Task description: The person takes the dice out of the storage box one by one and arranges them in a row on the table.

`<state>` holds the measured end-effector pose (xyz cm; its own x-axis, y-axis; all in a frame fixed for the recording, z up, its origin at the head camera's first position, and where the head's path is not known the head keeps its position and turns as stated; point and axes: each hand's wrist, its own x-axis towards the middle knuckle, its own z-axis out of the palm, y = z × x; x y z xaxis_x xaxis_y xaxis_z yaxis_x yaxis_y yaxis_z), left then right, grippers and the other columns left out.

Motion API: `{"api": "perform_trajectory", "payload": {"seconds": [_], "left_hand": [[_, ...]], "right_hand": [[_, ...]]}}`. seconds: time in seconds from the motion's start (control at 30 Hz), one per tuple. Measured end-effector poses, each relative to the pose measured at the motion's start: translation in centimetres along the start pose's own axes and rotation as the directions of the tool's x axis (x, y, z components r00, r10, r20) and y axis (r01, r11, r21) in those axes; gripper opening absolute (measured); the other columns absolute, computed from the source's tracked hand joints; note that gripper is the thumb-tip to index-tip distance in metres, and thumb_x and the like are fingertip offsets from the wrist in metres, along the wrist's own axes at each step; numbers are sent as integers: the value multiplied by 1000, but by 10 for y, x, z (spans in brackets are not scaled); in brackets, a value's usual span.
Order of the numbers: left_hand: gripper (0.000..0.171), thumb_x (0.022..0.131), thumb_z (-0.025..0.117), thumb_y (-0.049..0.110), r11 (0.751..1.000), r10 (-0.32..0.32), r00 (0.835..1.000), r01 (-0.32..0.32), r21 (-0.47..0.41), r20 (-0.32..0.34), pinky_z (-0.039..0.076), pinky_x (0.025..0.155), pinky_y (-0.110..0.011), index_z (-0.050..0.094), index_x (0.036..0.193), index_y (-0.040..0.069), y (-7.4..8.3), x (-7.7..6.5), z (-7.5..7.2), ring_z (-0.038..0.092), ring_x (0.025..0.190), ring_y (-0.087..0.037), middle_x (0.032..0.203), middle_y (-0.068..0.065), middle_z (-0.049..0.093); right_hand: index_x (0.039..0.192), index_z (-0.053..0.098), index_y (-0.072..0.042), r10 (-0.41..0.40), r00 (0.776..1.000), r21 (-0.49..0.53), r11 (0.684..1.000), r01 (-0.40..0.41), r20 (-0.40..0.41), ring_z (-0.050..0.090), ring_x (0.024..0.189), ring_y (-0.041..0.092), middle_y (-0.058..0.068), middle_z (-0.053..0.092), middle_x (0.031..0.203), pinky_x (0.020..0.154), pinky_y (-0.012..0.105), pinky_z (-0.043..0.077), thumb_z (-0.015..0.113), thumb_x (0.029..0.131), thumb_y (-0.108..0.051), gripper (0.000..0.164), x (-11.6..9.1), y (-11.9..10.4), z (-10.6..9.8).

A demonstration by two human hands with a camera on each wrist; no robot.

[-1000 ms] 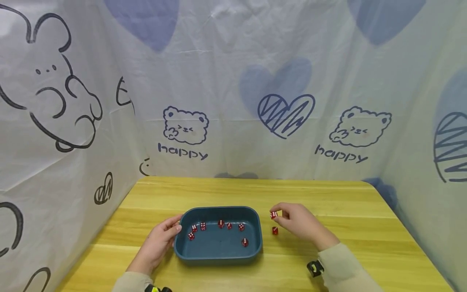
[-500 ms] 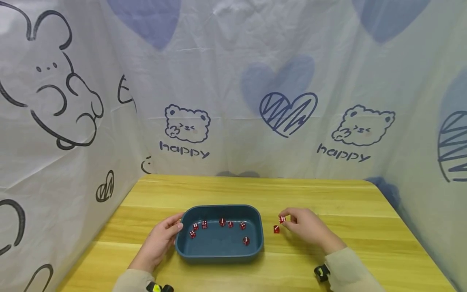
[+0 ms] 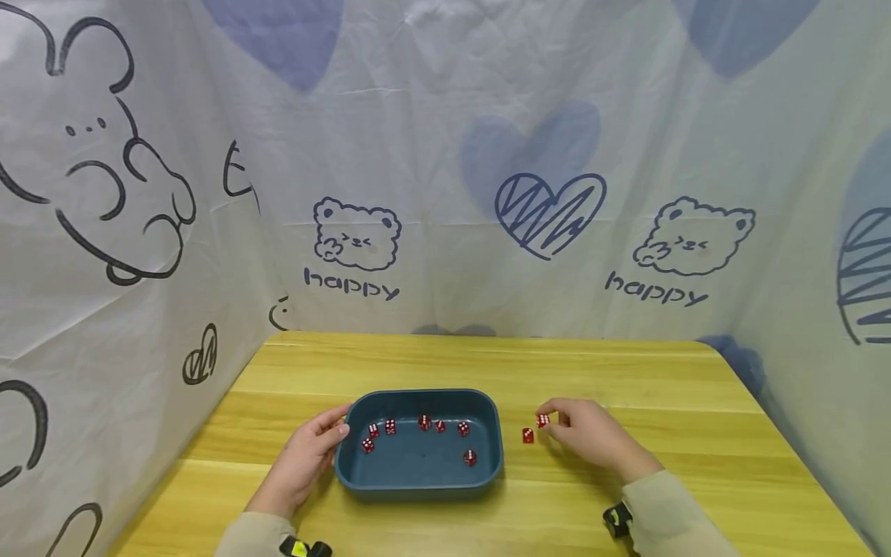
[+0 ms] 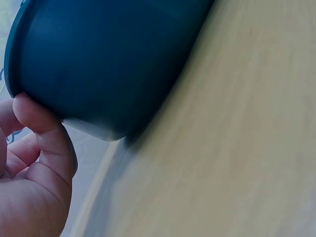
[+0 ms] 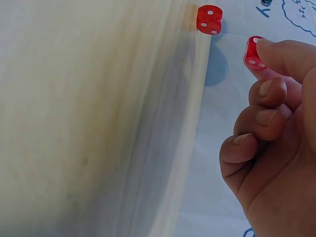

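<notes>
A dark teal plastic tray [image 3: 418, 493] with rounded corners stands on the table, several red dice inside. At its left end my left hand [image 3: 304, 463] holds the wall near the rim with thumb and fingers. In the left wrist view the thumb tip [image 4: 30, 108] lies against the tray's outer wall [image 4: 108, 59]. To the right of the tray, my right hand [image 3: 592, 437] pinches a red die [image 3: 543, 420] with white pips between thumb and forefinger. Its other fingers are curled toward the palm in the right wrist view. A second red die [image 5: 210, 19] lies just left of the pinched one.
The yellow wood-grain table [image 3: 612, 367] ends at a white printed cloth [image 3: 445, 232] at the back and both sides. Inside the tray, one die [image 3: 470, 457] sits at the right front, others along the back and left.
My right hand, with the pinched die, has shifted slightly right and down, away from the tray. The left hand and tray stay nearly in place, and the head view has shifted a little.
</notes>
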<state>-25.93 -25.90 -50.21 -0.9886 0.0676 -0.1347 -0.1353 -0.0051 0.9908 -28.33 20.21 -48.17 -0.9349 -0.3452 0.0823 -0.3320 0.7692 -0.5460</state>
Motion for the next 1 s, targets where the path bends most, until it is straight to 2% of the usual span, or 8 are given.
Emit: {"api": "perform_trajectory", "payload": {"seconds": [0.23, 0.53, 1.0], "left_hand": [[47, 105, 55, 10, 1000, -2, 1000, 3, -7, 4, 50, 66, -24, 45, 151, 1, -2, 0, 0, 56, 83, -15, 112, -11, 55], [46, 105, 54, 10, 1000, -4, 1000, 4, -4, -4, 50, 67, -24, 46, 150, 3, -3, 1, 0, 56, 86, -17, 117, -14, 55], [46, 105, 53, 8, 1000, 5, 1000, -5, -4, -8, 50, 66, -24, 46, 150, 1, -2, 0, 0, 57, 88, -18, 119, -16, 54]], "right_hand": [[120, 73, -15, 11, 1000, 0, 1000, -11, 16, 46, 62, 12, -5, 52, 70, 54, 29, 39, 70, 96, -18, 24, 1, 2, 0], [119, 73, -17, 21, 999, 0, 1000, -21, 47, 46, 62, 12, -4, 52, 70, 55, 30, 38, 69, 96, -17, 23, 3, 2, 3], [113, 74, -17, -1, 996, 2, 1000, 1, 85, 48, 62, 14, -5, 55, 72, 57, 32, 40, 71, 94, -16, 19, 6, 1, 7]]}}
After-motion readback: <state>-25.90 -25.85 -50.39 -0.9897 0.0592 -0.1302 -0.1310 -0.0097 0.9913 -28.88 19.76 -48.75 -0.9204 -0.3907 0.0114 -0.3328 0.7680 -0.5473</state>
